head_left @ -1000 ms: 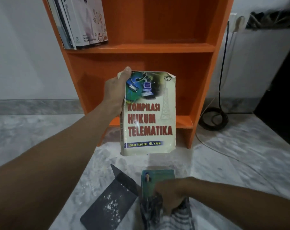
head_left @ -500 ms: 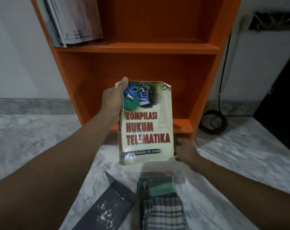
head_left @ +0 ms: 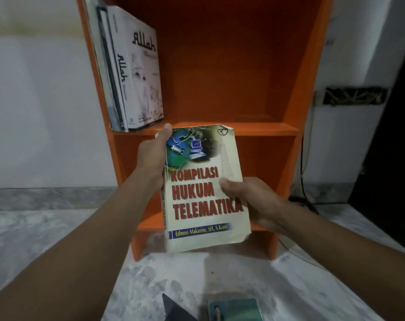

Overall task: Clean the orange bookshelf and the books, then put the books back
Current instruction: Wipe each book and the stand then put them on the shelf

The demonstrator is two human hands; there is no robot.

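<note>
One book [head_left: 197, 205] between left grip [head_left: 151, 157], right grip [head_left: 252, 200].

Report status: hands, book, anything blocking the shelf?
Left hand grips the book at its spine side, right hand at the opposite edge. Book upright before the orange bookshelf. Standing books occupy only its upper left.

- Orange bookshelf [head_left: 243, 131] standing on a grey marbled floor [head_left: 46, 239], back against a white wall.
- On its upper board, a few upright books [head_left: 136, 72] pressed against the left side panel, with a white cover facing outward.
- On the floor at the bottom edge, a green-covered book [head_left: 234, 309] lying flat. Just left of it, a dark angular piece [head_left: 173, 311], cut off by the frame.
- Right of the shelf, a black cable [head_left: 301, 158] running down the wall to the floor.
</note>
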